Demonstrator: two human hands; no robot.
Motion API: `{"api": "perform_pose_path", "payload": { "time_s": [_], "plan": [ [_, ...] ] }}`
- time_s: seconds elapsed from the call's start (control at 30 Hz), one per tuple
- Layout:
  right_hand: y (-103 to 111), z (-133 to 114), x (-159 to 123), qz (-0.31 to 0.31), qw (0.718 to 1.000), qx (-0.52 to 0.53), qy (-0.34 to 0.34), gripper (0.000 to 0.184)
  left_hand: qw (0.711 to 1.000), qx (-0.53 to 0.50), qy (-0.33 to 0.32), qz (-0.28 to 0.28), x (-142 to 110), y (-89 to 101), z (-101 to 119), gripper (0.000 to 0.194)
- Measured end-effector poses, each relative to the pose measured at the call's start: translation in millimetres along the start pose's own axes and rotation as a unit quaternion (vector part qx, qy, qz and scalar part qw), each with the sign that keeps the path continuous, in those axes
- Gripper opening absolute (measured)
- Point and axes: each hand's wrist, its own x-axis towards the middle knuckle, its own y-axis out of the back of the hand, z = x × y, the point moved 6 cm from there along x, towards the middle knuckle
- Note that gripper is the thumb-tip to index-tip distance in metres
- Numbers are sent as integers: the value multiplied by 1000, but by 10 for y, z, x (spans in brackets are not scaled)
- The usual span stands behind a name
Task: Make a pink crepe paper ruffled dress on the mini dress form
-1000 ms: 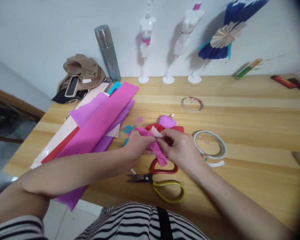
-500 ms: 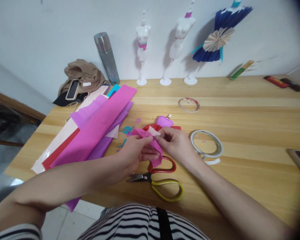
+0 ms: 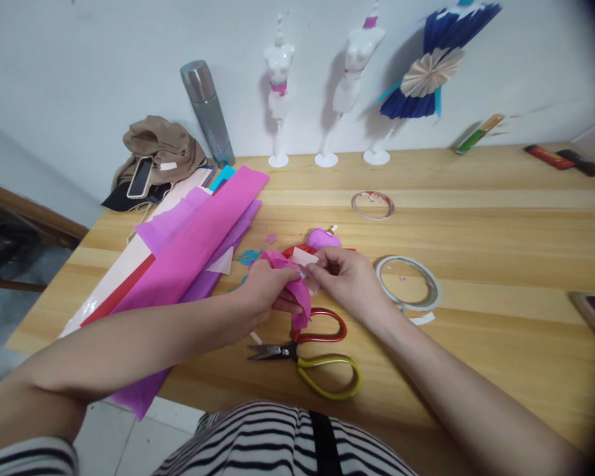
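Note:
Between the thumb and fingers of my left hand (image 3: 272, 291) is a gathered piece of bright pink crepe paper (image 3: 301, 297). My right hand (image 3: 344, 277) pinches a small pale paper strip (image 3: 305, 256) at the edge of the pink paper; whether it is stuck to it I cannot tell. Behind my hands lies a small dress form (image 3: 324, 238) with a purple top and a red skirt, partly hidden. Scissors (image 3: 285, 352) with one red and one yellow handle lie open below my hands.
Folded crepe paper (image 3: 193, 244) lies on the left, near a brown cloth (image 3: 163, 145), phone (image 3: 140, 177) and bottle (image 3: 205, 112). Tape rolls (image 3: 409, 283) sit to the right. Along the wall stand white dress forms (image 3: 279, 99), one in blue paper (image 3: 411, 106), and a glue stick (image 3: 478, 135).
My left hand has shifted slightly left with the pink paper, opening a small gap from my right fingers, where a pale, see-through bit now shows. The right hand has barely moved.

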Motion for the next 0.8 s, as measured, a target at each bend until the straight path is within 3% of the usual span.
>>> {"api": "perform_pose_path", "payload": {
  "time_s": [0.43,0.73,0.8],
  "plan": [
    [6,-38,2,10,1000,-7,-11,22,999,-17,-26,-17,34,-104,26,7],
    [50,-195,-57,-6,998,-31,48,8,997,-66,-16,-40,11,-101,9,10],
    [66,-209,-66,-1,998,-35,52,15,995,-90,-15,-49,2,-106,10,11]
  ]
}}
